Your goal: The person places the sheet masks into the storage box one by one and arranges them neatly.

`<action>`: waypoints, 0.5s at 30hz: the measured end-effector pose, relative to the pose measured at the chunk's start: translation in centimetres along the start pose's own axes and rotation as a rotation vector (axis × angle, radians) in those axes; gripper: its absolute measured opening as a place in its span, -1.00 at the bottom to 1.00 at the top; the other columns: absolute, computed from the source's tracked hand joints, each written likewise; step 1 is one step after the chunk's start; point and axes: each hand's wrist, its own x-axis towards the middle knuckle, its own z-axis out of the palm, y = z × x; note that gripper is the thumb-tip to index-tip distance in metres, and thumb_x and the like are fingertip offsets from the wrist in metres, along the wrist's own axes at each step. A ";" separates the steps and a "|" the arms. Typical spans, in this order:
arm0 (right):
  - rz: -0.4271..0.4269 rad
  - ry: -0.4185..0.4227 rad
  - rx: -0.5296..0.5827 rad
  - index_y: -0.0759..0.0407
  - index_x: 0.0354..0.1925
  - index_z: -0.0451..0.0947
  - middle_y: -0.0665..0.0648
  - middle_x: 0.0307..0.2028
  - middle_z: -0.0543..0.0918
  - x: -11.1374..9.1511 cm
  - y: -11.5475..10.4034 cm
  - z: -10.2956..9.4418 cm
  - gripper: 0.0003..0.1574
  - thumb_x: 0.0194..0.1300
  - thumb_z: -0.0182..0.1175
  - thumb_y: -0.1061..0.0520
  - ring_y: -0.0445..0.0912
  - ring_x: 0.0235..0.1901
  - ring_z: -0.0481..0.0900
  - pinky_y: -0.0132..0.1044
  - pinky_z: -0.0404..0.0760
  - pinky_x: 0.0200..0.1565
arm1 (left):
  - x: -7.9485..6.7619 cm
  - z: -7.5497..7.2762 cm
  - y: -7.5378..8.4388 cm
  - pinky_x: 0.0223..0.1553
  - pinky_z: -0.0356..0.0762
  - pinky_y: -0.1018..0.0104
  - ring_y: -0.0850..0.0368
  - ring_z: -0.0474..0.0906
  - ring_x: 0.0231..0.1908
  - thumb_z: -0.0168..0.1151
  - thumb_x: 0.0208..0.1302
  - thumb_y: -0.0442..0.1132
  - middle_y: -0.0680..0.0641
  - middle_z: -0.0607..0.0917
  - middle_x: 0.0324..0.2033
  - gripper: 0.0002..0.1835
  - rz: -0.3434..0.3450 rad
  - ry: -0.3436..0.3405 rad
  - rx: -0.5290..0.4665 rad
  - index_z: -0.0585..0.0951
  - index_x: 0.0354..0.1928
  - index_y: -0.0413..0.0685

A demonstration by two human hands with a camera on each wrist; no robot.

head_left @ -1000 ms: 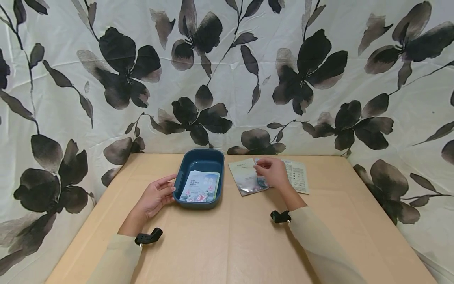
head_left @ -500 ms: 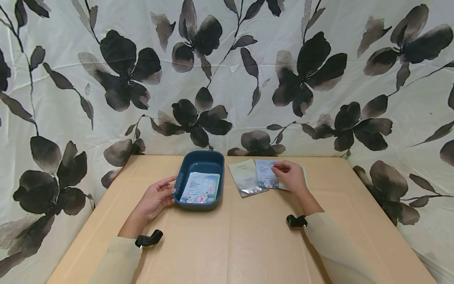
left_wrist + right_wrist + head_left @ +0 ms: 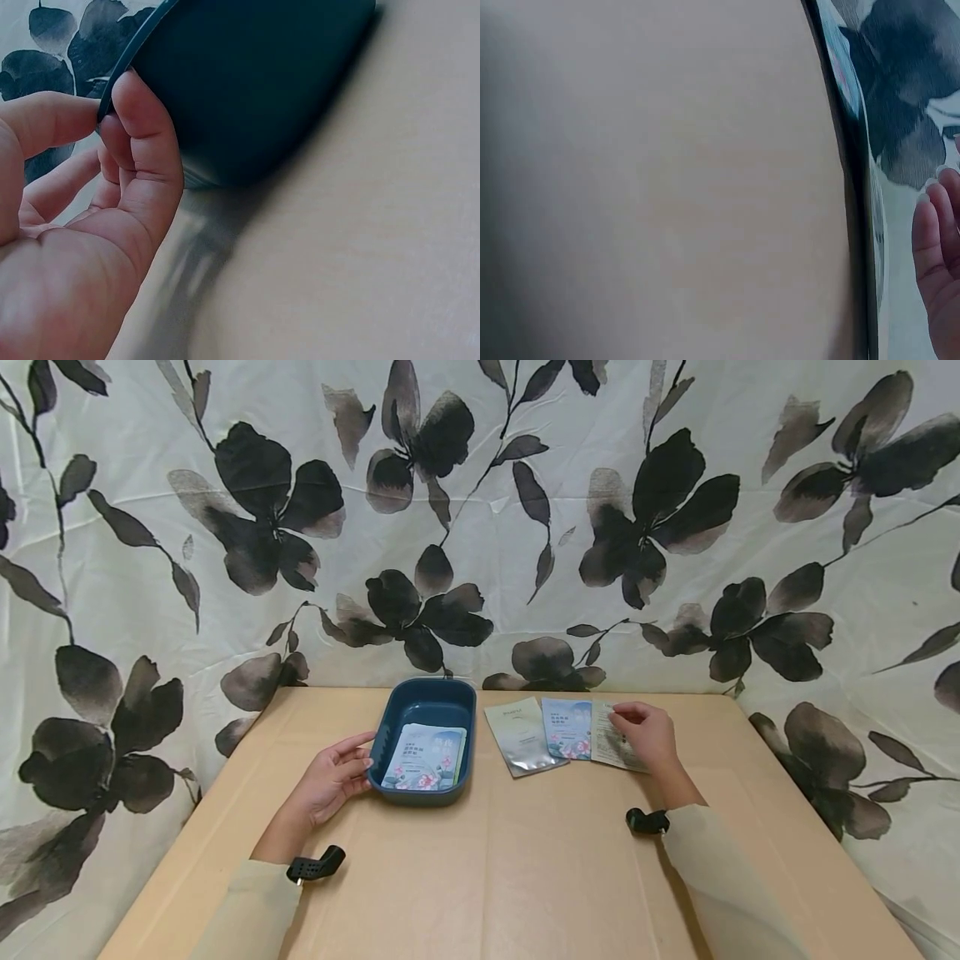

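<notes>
Pinching one bin (image 3: 432,700), your left hand (image 3: 330,781); three packets (image 3: 566,729) outside, right hand (image 3: 651,739) loose over one; only head view shows bin's contents.

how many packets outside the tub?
3, in a row: a green-and-silver packet nearest the tub, then a blue packet, then a printed packet partly covered by the right hand. Others may hide underneath.
</notes>
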 end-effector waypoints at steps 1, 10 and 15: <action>0.013 0.001 0.001 0.19 0.06 0.72 0.23 -0.06 0.75 0.1 0.2 -0.1 -0.59 0.40 0.33 -0.04 -0.05 -0.14 0.63 -0.55 0.54 -0.24 | 0.0 0.0 0.0 -0.22 0.71 0.36 0.16 0.64 -0.30 0.18 0.46 -0.40 -0.05 0.62 -0.09 -0.34 -0.001 -0.002 0.002 0.28 0.55 -0.04; 0.141 0.030 0.033 0.17 0.15 0.66 0.23 -0.05 0.70 0.9 0.8 -0.9 -0.55 0.39 0.33 0.01 -0.03 -0.11 0.59 -0.51 0.52 -0.26 | -0.1 -0.2 -0.2 -0.22 0.71 0.36 0.16 0.64 -0.30 0.18 0.47 -0.38 -0.04 0.63 -0.08 -0.33 0.003 -0.022 0.004 0.26 0.56 -0.06; 0.201 0.041 0.035 0.17 0.20 0.63 0.23 -0.01 0.66 1.2 0.9 -1.0 -0.52 0.41 0.31 0.00 0.01 -0.04 0.54 -0.40 0.52 -0.14 | 0.0 -0.4 -0.2 -0.22 0.70 0.36 0.16 0.64 -0.30 0.19 0.46 -0.38 -0.04 0.63 -0.09 -0.33 0.003 -0.020 -0.002 0.26 0.55 -0.05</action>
